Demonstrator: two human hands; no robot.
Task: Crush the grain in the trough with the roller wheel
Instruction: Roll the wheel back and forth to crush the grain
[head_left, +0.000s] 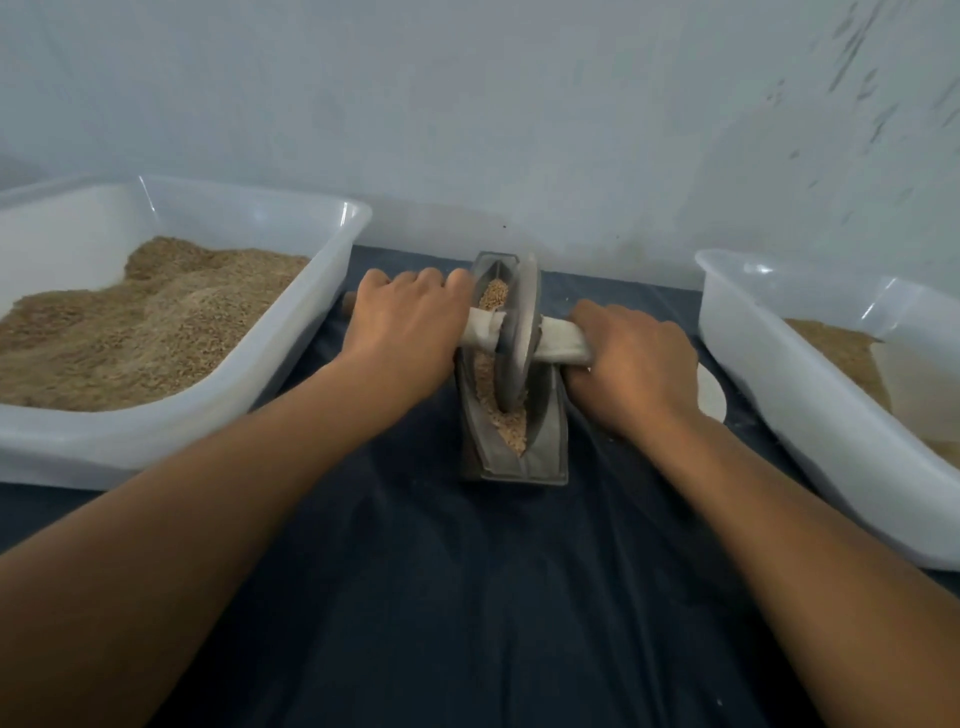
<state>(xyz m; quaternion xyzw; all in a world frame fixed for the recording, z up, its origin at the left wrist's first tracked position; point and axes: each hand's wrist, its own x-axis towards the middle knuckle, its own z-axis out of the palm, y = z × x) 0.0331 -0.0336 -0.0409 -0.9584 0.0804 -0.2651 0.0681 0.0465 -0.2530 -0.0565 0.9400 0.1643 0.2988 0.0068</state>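
A dark blue cloth (467, 597) covers the surface in front of you, below a pale wall (519, 104). On your left sits a large translucent white plastic tub (291, 332) heaped with brown grain, and on your right a second translucent white tub (737, 332) holding a thinner layer. Between them stands the narrow grey metal trough (540, 447), running away from you, with tan grain (511, 421) lying along its groove. The grey metal roller wheel (517, 332) stands on edge in that groove, about midway along. Its cloth-wrapped axle handle (563, 343) sticks out to both sides. Your left hand (410, 327) curls over the left end, your right hand (634, 364) grips the right end. No writing is readable anywhere.
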